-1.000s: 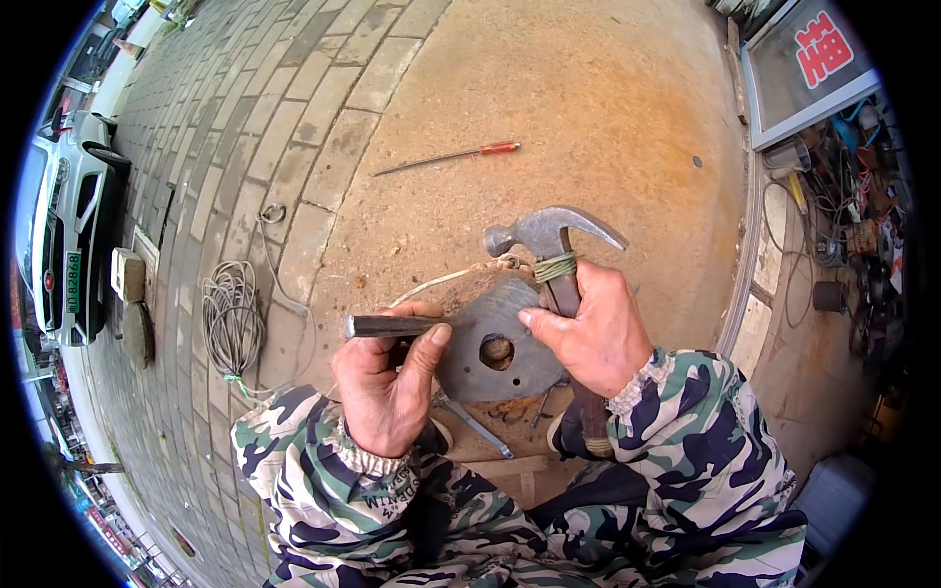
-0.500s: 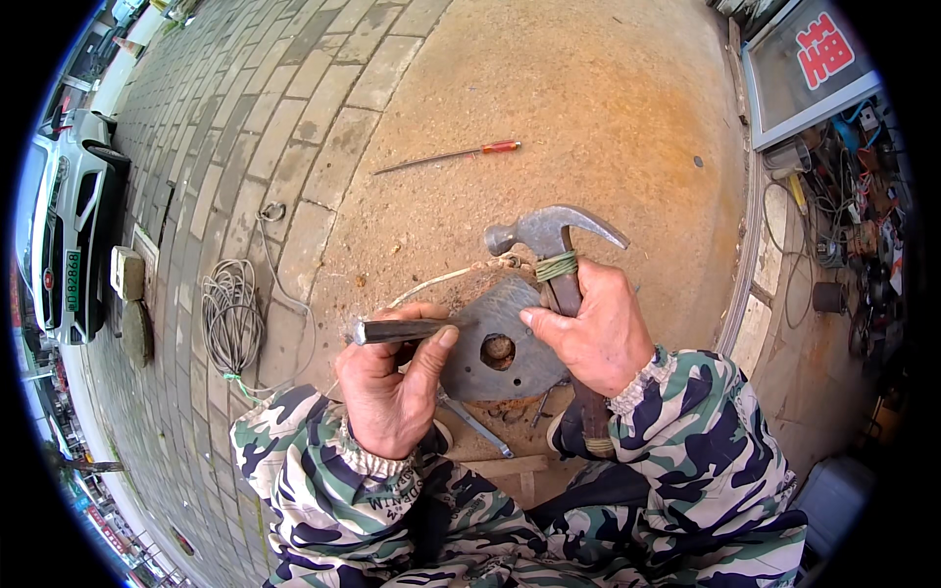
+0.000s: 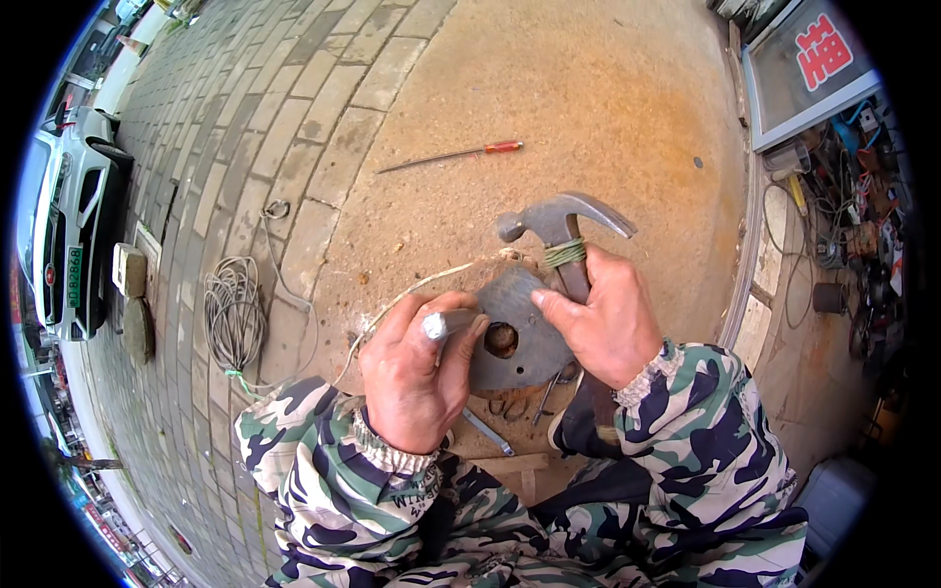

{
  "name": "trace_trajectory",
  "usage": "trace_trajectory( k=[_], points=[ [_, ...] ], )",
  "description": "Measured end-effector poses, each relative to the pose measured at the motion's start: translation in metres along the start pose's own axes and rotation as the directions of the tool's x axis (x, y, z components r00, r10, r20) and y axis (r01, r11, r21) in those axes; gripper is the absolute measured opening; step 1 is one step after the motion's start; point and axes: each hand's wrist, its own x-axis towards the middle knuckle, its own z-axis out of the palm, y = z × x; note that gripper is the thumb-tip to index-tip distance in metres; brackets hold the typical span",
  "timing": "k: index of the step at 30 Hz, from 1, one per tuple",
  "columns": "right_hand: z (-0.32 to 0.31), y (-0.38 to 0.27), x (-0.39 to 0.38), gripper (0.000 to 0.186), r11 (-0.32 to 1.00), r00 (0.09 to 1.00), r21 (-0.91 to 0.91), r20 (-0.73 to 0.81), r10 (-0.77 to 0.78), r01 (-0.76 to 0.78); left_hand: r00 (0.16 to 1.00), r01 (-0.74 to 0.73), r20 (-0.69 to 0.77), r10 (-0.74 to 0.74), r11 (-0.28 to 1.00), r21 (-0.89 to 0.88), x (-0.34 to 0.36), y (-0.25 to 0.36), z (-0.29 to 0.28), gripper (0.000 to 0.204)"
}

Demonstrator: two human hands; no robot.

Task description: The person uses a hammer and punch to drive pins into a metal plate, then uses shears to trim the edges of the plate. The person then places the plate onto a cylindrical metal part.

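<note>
My left hand (image 3: 412, 377) is closed round a metal chisel or punch (image 3: 449, 323), its silvery end turned up toward me and its far part beside a dark grey plate (image 3: 524, 358). The plate has a large central hole and smaller holes. My right hand (image 3: 608, 323) grips a claw hammer (image 3: 549, 218) by its cord-wrapped handle, head away from me, with the thumb over the plate's upper right part. A pale rope (image 3: 412, 289) runs behind my left hand. Below the plate are a wrench-like bar (image 3: 487, 431) and small tools, partly hidden.
A red-handled screwdriver (image 3: 500, 147) lies on the concrete (image 3: 588, 98) beyond the plate. Coiled cable (image 3: 233, 314) lies on the pavers at left, near blocks (image 3: 129, 274) and a parked white car (image 3: 78, 206). A glass-panelled frame (image 3: 769, 98) and cluttered parts (image 3: 853, 245) border the right.
My left hand has moved right and turned the chisel from sideways to end-up toward me. My right hand and the hammer have shifted slightly right, the hammer head also slightly away from me.
</note>
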Motion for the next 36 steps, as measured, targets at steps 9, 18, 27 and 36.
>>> trace_trajectory(
  k=[9,18,27,36],
  points=[
    [-0.055,-0.078,-0.043,0.036,0.805,0.839,-0.255,0.052,-0.542,0.536,0.996,-0.085,-0.016,0.085,0.996,0.032,-0.003,-0.006,0.001,0.016],
    [-0.049,-0.115,-0.058,0.028,0.642,0.837,-0.546,0.256,-0.484,0.538,0.99,-0.14,0.042,0.136,0.984,0.108,0.0,-0.012,-0.002,0.013],
    [-0.049,-0.124,-0.061,0.028,0.684,0.853,-0.527,0.177,-0.491,0.504,0.99,-0.139,0.029,0.138,0.989,0.04,0.002,-0.019,0.003,0.013],
    [-0.046,-0.123,-0.055,0.03,0.747,0.864,-0.45,0.141,-0.483,0.49,0.993,-0.117,0.005,0.117,0.993,0.019,0.001,-0.022,0.002,0.013]
  ],
)
